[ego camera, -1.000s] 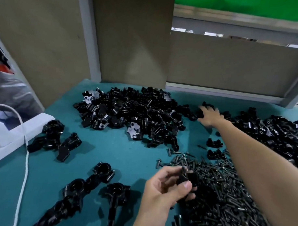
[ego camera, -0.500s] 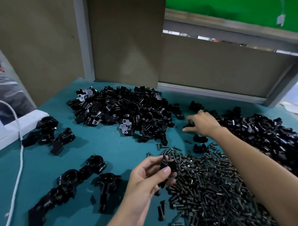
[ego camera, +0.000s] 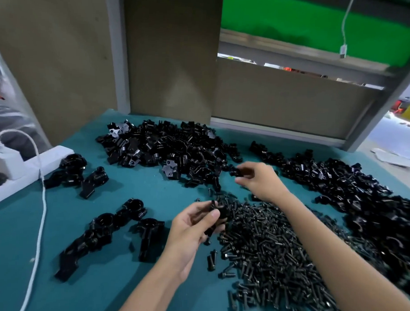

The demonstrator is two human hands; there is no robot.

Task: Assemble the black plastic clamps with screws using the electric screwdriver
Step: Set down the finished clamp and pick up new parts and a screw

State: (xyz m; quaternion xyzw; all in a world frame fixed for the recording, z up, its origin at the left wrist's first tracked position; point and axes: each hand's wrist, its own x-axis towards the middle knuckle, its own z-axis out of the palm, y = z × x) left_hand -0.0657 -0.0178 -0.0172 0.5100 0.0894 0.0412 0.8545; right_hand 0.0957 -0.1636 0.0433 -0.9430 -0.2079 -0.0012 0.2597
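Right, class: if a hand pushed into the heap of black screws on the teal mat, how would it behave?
The screw heap would probably spread, not slide as one: its screws lie loose and criss-crossed. The stray screws beside it suggest singles scatter or roll easily.

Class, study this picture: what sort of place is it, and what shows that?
Most likely a factory assembly bench: heaps of identical black clamp parts and a big pile of screws lie on a teal table, walled by plain boards.
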